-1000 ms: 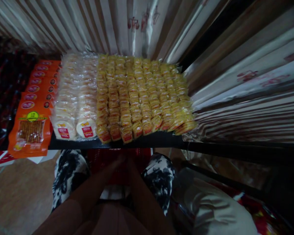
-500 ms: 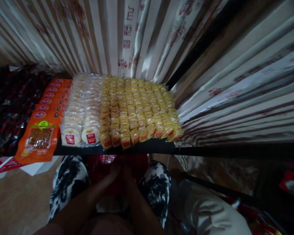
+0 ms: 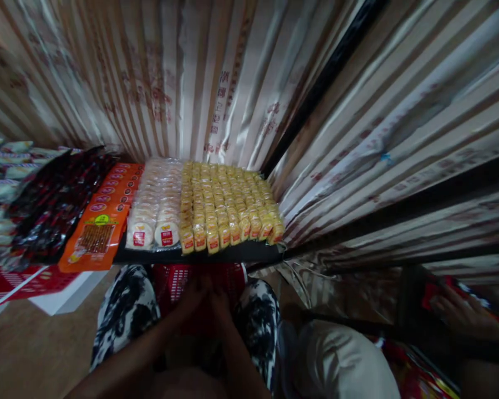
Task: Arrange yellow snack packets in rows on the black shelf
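Below the shelf edge, between my knees, my left hand (image 3: pixel 197 291) and my right hand (image 3: pixel 219 302) are close together in deep shade. Both are at a red plastic basket (image 3: pixel 178 282), whose slotted wall shows behind them. Their fingers are too dark to make out, and I cannot tell whether they hold anything. Above them on the shelf lie rows of small yellow wrapped snacks (image 3: pixel 228 208). Left of these are two rows of round white wrapped crackers (image 3: pixel 153 205), then overlapping orange snack packets (image 3: pixel 97 227).
A black shelf (image 3: pixel 249 254) crosses over my hands. Dark packets (image 3: pixel 58 205) and white packets (image 3: pixel 4 172) fill its left side. Striped sheeting (image 3: pixel 199 66) hangs behind. At right, another person's hand (image 3: pixel 453 307) is at a red packet; a pale-trousered knee (image 3: pixel 341 354) is beside mine.
My view has shifted left, bringing the white packets into sight. My hands stay low at the red basket. The other person's hand now shows at right.
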`<act>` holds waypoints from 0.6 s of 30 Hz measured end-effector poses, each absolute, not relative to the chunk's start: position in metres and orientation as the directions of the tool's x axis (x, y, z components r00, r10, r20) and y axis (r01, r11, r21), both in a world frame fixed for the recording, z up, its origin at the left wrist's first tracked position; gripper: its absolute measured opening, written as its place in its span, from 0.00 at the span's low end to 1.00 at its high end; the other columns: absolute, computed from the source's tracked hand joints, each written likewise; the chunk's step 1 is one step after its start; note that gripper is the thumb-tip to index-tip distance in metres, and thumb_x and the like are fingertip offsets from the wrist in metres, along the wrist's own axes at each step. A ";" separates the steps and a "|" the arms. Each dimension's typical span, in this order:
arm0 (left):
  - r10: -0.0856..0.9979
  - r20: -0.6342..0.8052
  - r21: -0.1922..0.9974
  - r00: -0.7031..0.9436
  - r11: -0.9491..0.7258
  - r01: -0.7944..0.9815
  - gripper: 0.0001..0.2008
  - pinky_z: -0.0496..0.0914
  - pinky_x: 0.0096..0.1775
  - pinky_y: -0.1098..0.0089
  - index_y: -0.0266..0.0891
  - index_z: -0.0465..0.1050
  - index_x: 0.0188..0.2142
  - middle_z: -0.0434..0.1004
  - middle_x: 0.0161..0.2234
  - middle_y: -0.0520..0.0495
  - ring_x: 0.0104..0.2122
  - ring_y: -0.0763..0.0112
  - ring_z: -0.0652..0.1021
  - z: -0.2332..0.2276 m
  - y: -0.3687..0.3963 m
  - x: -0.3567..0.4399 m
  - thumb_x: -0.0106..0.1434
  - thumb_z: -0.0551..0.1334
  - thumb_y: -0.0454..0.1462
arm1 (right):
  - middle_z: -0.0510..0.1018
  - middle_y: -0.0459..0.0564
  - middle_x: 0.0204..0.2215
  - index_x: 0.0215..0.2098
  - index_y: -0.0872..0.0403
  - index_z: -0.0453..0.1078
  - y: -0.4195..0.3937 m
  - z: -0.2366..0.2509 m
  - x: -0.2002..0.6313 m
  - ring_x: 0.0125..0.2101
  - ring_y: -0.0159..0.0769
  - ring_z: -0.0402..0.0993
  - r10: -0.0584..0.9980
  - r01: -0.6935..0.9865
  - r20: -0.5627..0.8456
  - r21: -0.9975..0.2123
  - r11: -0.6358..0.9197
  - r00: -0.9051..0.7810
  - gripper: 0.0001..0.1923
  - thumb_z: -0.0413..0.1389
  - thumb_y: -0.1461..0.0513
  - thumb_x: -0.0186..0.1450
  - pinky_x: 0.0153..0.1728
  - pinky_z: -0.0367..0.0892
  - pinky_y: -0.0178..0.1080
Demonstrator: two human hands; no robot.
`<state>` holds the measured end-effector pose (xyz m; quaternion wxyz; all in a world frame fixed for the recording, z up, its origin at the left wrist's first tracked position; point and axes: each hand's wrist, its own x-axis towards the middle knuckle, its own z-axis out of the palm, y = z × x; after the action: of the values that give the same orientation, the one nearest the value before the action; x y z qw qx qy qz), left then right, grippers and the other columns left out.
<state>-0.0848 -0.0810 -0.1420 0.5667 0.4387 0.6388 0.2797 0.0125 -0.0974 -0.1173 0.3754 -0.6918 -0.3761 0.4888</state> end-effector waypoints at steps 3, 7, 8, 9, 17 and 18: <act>0.896 -0.441 0.880 0.059 0.418 0.227 0.14 0.66 0.47 0.68 0.37 0.70 0.40 0.76 0.44 0.42 0.45 0.64 0.75 -0.128 -0.085 -0.081 0.56 0.60 0.41 | 0.80 0.54 0.32 0.35 0.55 0.75 -0.105 -0.114 0.026 0.36 0.44 0.76 0.879 0.125 -0.417 -0.883 -0.452 0.233 0.20 0.54 0.49 0.55 0.35 0.70 0.40; 0.922 -0.376 0.895 0.089 0.336 0.294 0.11 0.67 0.42 0.69 0.38 0.68 0.38 0.77 0.39 0.45 0.40 0.65 0.76 -0.100 -0.087 -0.075 0.56 0.60 0.40 | 0.80 0.52 0.34 0.34 0.53 0.75 -0.113 -0.106 0.042 0.38 0.44 0.75 0.902 0.171 -0.325 -0.909 -0.381 0.283 0.20 0.55 0.48 0.52 0.41 0.69 0.42; 0.930 -0.357 0.894 0.090 0.312 0.322 0.10 0.67 0.41 0.69 0.38 0.68 0.37 0.77 0.38 0.46 0.39 0.65 0.76 -0.092 -0.087 -0.073 0.55 0.60 0.39 | 0.80 0.52 0.35 0.35 0.53 0.75 -0.114 -0.103 0.045 0.38 0.44 0.75 0.906 0.170 -0.310 -0.915 -0.367 0.288 0.20 0.54 0.49 0.52 0.42 0.69 0.43; 0.937 -0.337 0.893 0.093 0.287 0.346 0.09 0.67 0.40 0.69 0.39 0.68 0.36 0.76 0.36 0.47 0.37 0.65 0.75 -0.084 -0.087 -0.071 0.55 0.60 0.39 | 0.80 0.53 0.35 0.36 0.53 0.75 -0.115 -0.101 0.048 0.38 0.44 0.75 0.908 0.169 -0.296 -0.920 -0.355 0.298 0.21 0.54 0.49 0.52 0.43 0.69 0.44; 0.987 -0.038 0.923 0.159 -0.026 0.385 0.04 0.65 0.34 0.73 0.39 0.64 0.29 0.69 0.28 0.53 0.29 0.74 0.70 -0.030 -0.071 -0.046 0.57 0.57 0.37 | 0.75 0.59 0.44 0.45 0.57 0.70 -0.113 -0.059 0.066 0.46 0.46 0.71 0.911 0.434 0.028 -0.885 -0.168 0.411 0.24 0.48 0.50 0.59 0.49 0.64 0.47; 0.987 -0.026 0.925 0.156 -0.035 0.379 0.03 0.65 0.33 0.74 0.39 0.64 0.30 0.68 0.28 0.53 0.28 0.75 0.70 -0.024 -0.066 -0.042 0.57 0.57 0.36 | 0.74 0.60 0.45 0.46 0.58 0.69 -0.111 -0.053 0.068 0.46 0.46 0.70 0.899 0.479 0.092 -0.867 -0.139 0.427 0.24 0.48 0.50 0.60 0.49 0.63 0.48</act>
<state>-0.0415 -0.0660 -0.0236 0.4303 0.6266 0.5453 0.3534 0.0679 -0.1106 -0.0526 0.4468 -0.7170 -0.4807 0.2350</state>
